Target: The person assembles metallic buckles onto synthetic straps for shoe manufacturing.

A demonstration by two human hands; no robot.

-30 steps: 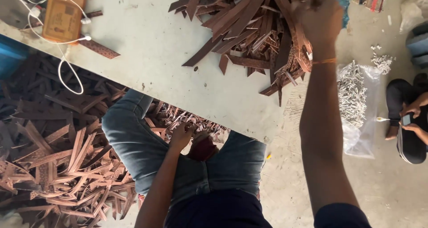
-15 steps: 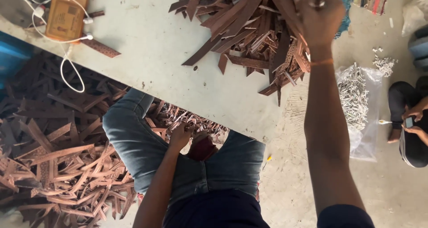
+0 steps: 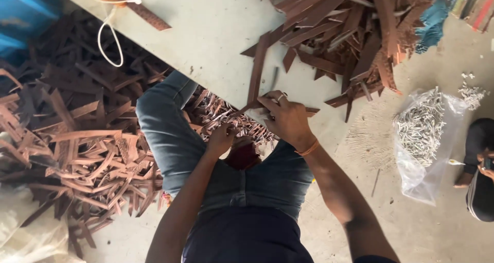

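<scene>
Risk check: right hand (image 3: 286,120) grip pinches the near end of a long brown strip (image 3: 256,78) at the table (image 3: 206,31) edge; the strip's far end lies beside the strip pile (image 3: 350,31). Left hand (image 3: 222,138) sits below the edge, fingers curled, contents hidden. A quick pull could drag neighbouring strips off onto the floor heap (image 3: 77,139).

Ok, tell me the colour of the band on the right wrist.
Orange; the band shows best in the head view, just behind the right hand.
</scene>
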